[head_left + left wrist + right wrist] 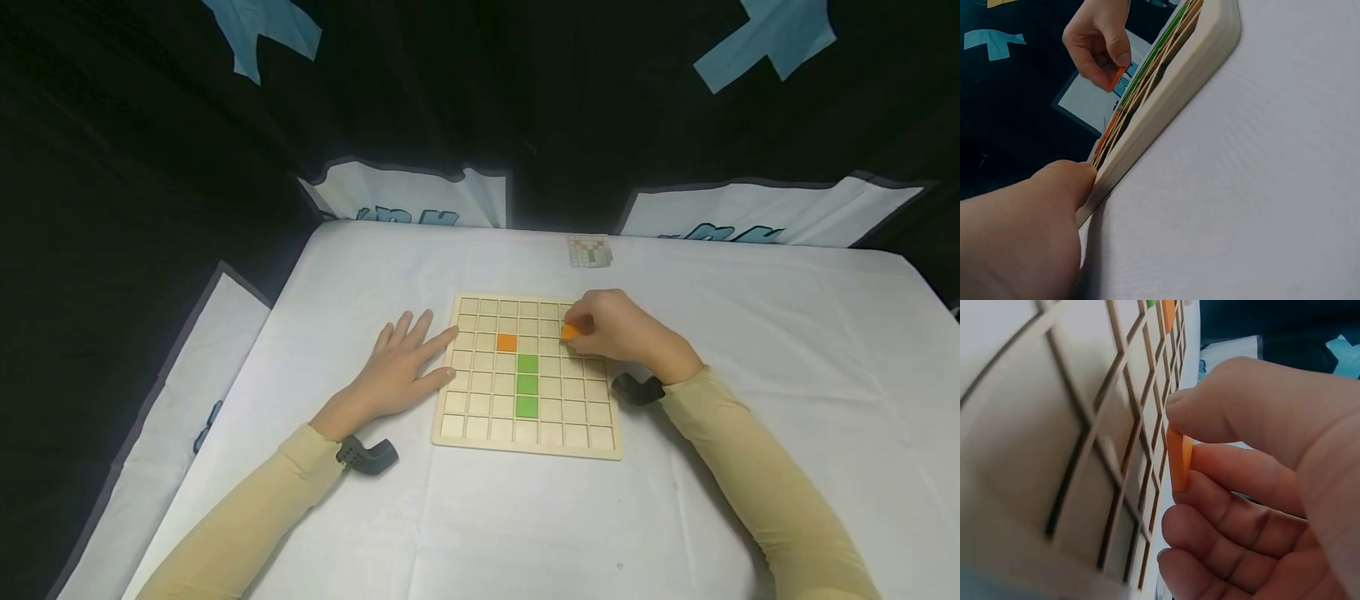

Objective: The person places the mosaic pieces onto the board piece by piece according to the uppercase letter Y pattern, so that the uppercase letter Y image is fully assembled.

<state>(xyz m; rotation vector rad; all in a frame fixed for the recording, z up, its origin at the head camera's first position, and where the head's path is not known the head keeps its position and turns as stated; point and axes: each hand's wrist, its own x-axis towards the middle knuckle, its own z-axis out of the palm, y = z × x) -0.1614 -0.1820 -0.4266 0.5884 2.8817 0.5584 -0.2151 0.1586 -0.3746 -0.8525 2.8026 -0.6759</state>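
Orange tile (571, 332) is being pinched in the right hand (622, 327); spread left hand (400, 368) is touching the board (551, 435) at left.

Head view's from up high, looking forward-down at the gridded wooden board (503, 383) mid-frame; wrist views skim it low and way closer, both sharing the pinched orange tile (1178, 461), upper left for the left one, near centre for the right
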